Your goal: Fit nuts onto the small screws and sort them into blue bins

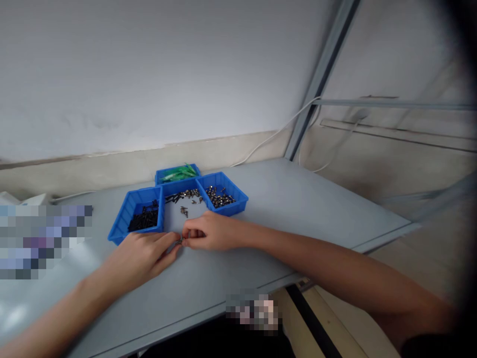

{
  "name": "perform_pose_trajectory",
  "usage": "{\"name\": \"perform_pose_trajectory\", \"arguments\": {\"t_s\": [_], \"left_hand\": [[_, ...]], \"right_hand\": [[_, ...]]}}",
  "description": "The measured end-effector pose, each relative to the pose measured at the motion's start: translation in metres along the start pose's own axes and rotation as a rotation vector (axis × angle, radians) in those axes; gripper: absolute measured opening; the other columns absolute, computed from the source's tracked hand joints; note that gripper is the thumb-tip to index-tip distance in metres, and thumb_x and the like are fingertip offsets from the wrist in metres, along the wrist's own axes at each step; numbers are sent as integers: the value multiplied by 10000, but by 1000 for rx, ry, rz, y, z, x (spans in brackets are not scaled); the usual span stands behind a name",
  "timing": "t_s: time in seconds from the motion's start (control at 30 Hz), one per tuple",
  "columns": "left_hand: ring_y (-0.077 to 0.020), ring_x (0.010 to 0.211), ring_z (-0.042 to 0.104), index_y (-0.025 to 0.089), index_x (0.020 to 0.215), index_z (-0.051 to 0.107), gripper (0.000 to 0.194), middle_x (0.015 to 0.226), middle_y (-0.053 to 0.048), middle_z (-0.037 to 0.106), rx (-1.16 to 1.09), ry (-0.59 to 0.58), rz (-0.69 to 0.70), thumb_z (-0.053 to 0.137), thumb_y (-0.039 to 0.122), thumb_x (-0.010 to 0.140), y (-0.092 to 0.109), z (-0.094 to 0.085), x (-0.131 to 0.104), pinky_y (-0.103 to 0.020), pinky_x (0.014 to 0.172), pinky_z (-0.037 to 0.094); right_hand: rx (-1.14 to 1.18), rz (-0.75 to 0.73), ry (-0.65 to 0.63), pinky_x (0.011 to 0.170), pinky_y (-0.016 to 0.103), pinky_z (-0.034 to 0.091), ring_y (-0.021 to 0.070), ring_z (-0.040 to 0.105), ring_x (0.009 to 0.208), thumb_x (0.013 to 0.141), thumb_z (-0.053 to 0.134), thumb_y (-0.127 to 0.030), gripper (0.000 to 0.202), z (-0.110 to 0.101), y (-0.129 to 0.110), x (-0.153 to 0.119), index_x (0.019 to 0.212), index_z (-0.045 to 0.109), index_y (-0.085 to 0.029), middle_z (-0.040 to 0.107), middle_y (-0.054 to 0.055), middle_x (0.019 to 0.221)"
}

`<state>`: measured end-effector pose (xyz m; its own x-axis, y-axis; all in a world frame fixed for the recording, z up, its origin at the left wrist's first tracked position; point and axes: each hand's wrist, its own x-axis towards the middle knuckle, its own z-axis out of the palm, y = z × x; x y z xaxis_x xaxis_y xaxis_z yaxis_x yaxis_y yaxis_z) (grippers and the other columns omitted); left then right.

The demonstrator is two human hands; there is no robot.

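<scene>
My left hand (151, 251) and my right hand (203, 232) meet above the grey table, fingertips pinched around a small metal part (181, 240). Its shape is mostly hidden by the fingers. Just beyond them lie a few loose metal pieces (184, 211). A blue bin (116, 226) of black parts (143, 219) stands beyond my left hand. Past my right hand, another blue bin (241, 200) holds shiny metal parts (220, 200). Between the bins, more metal and black pieces (188, 194) lie in a loose row.
At the back, a blue bin (159, 178) holds green packets (181, 173). The grey table (276, 199) meets the wall behind it. A metal frame post (316, 84) rises at the back right, with a white cable (272, 135) beside it. Blurred-out items lie at the left.
</scene>
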<state>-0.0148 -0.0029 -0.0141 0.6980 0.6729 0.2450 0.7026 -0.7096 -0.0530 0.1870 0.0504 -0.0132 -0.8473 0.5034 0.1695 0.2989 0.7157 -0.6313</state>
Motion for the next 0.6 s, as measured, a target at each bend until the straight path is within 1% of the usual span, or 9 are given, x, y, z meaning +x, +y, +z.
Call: {"name": "perform_pose_trajectory", "arguments": {"t_s": [0.17, 0.33, 0.6], "left_hand": [[-142, 550, 571, 183, 786, 558, 345, 616, 2, 574, 13, -35, -23, 280, 330, 928, 1, -2, 1, -269, 500, 373], [-143, 540, 579, 182, 870, 563, 316, 618, -1, 591, 21, -23, -30, 284, 321, 921, 1, -2, 2, -262, 488, 375], [-130, 525, 574, 185, 901, 564, 271, 603, 16, 581, 26, 11, -14, 331, 324, 912, -2, -1, 1, -250, 477, 382]], "right_hand": [[-20, -32, 31, 617, 215, 371, 90, 529, 609, 769, 550, -194, 75, 0, 2, 0, 831, 575, -159, 592, -28, 644], [-32, -34, 41, 602, 219, 363, 92, 516, 595, 773, 543, -214, 71, 0, 2, 0, 826, 557, -169, 584, -31, 641], [-58, -5, 12, 543, 208, 324, 80, 483, 567, 796, 501, -223, 71, 1, -1, -1, 762, 524, -164, 560, -31, 625]]}}
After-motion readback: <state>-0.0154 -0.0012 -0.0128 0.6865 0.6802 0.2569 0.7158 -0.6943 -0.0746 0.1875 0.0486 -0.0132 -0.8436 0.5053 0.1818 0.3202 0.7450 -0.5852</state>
